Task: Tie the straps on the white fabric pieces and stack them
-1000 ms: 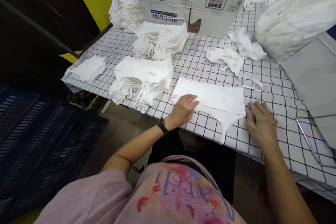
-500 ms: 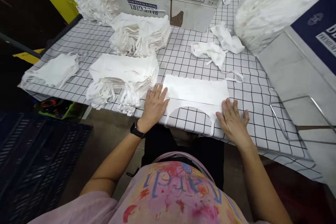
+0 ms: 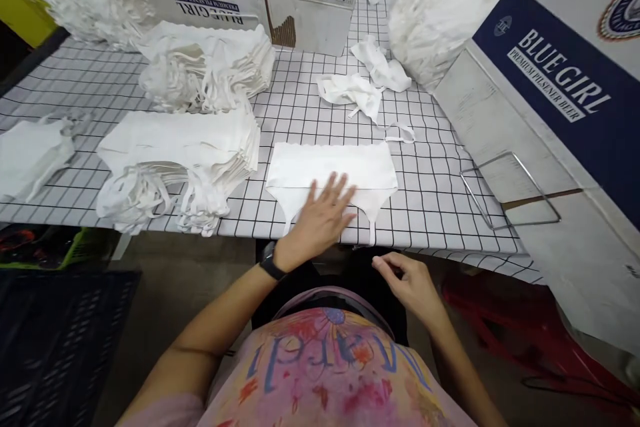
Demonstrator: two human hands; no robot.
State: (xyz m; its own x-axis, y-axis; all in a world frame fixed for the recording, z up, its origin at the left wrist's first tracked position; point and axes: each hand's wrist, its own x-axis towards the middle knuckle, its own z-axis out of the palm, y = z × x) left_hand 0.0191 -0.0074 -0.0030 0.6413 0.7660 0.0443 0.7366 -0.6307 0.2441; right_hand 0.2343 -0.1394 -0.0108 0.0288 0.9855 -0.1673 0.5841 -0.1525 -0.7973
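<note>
A white strappy top point(image 3: 333, 165) lies flat near the front edge of the table, its scalloped edge away from me and its straps toward me. Over its lower middle is my left hand point(image 3: 325, 217), fingers spread and palm down. My right hand point(image 3: 413, 283) is just off the table edge, close to the top's right strap. Its thumb and fingertips are drawn together; whether anything is between them is hidden. Left of the top stands a neat stack of similar white tops point(image 3: 175, 137), straps bunched at the front.
Behind is another stack of white tops point(image 3: 205, 60), with a white pile point(image 3: 95, 3) at far left. Loose white pieces point(image 3: 353, 93) lie beyond the top. A bulging white bag point(image 3: 435, 20) and a Blue Girl carton point(image 3: 520, 147) with a wire frame point(image 3: 510, 190) stand right.
My left hand has moved from the top's left edge onto its middle. My right hand has left the right edge and come down before the table, fingers curled. The view has swung right.
</note>
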